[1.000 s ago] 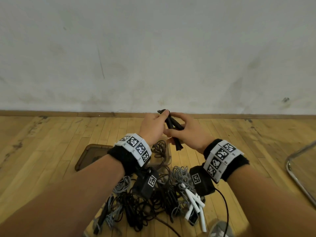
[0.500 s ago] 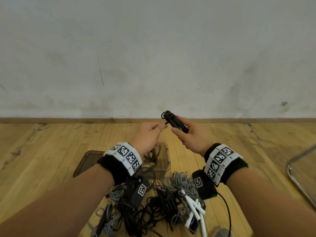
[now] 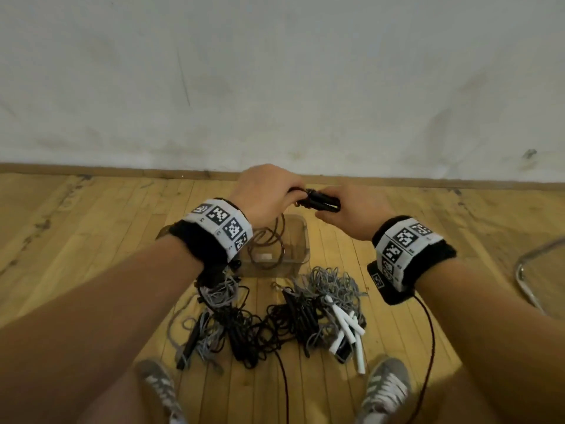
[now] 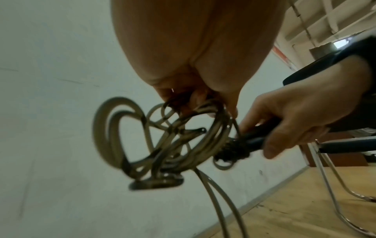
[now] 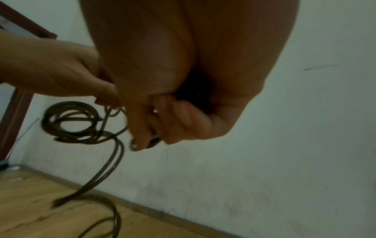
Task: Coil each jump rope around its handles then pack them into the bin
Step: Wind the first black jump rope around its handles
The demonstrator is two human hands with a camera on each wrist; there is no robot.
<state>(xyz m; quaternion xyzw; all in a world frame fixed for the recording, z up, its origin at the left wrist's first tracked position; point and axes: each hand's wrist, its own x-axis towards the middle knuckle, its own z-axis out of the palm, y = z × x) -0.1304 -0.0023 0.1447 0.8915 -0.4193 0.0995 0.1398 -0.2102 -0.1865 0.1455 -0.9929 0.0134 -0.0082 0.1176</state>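
Right hand fingers clamp the black handles, lying sideways; left hand pinches the rope just left, over the bin.

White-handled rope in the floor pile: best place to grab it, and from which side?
Take the white handles together across their middles, coming from above. They lie almost parallel, bunched on top of the pile's right edge, so one grip could span them. The grey cord behind them is tangled and offers no firm hold.
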